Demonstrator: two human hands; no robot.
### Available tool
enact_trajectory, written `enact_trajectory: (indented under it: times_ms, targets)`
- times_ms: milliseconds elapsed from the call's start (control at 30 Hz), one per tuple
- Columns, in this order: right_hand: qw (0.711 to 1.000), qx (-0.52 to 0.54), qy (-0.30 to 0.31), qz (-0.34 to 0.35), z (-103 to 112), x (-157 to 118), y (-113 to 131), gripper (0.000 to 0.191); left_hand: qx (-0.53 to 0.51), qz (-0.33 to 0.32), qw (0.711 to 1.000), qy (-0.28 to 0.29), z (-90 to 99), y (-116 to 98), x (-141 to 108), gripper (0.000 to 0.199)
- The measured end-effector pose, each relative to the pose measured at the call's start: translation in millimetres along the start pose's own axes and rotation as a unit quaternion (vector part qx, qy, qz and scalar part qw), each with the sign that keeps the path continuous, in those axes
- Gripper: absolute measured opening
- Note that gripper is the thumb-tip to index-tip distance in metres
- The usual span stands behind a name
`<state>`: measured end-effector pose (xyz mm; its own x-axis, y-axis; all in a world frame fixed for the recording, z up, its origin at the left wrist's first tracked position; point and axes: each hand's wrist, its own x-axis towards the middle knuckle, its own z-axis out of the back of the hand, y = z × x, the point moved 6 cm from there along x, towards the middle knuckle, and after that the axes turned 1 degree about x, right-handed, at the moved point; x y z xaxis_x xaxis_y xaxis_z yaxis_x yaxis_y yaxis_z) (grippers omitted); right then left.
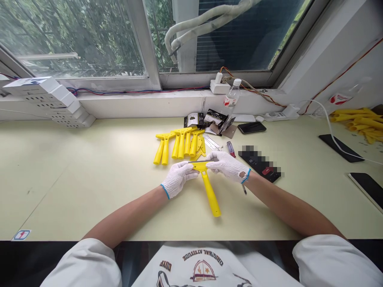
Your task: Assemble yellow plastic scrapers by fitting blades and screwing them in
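Note:
A yellow scraper [211, 195] points its handle toward me, its wide head held up between my two gloved hands. My left hand [178, 178] grips the left end of the head, and my right hand [228, 165] has its fingers closed on the right end. Along the head's far edge runs a thin dark strip [200, 161], partly covered by the fingers. Beyond the hands lie several yellow scraper handles [180, 144] and loose yellow head pieces [200, 147]. A small screwdriver [230, 149] and thin metal blades [211, 142] lie just past my right hand.
Black packaging [215, 117] and a plastic bottle [232, 97] stand near the sill. Phones [251, 127] lie to the right, with a pen [244, 189] beside my right wrist. More yellow parts [360, 121] are heaped far right; stacked white boxes [56, 101] stand at the left.

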<state>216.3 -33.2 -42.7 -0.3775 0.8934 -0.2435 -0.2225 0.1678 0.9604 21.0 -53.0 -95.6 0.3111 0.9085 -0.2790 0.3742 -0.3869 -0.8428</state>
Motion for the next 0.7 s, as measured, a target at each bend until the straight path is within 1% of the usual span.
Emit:
enact_trajectory:
  times_ms: [167,300,400,500,600,700]
  targets:
    - [1.000,-0.015,0.006,0.007,2.5,3.0,-4.2,0.021,-0.001,-0.001,1.000,0.008,0.1,-0.8,-1.2,0.033]
    - [0.999,-0.035,0.008,0.008,1.3,3.0,-1.0,0.022,-0.004,0.001,1.000,0.002,-0.3,-2.6,-2.5,0.032]
    - [1.000,-0.026,0.014,0.006,1.0,3.0,0.6,0.022,0.001,-0.003,1.000,0.004,-0.7,-2.8,-1.9,0.031]
    - [1.000,-0.024,0.012,0.008,2.5,3.9,-1.6,0.022,-0.009,-0.007,1.000,-0.002,2.1,-0.2,1.4,0.031]
    - [0.999,-0.048,0.001,0.012,4.9,5.2,-5.0,0.020,-0.022,-0.009,1.000,-0.016,6.2,3.4,4.8,0.031]
    - [0.998,-0.061,0.002,0.021,5.0,5.8,-5.6,0.018,-0.017,-0.008,1.000,-0.012,6.7,5.4,5.7,0.030]
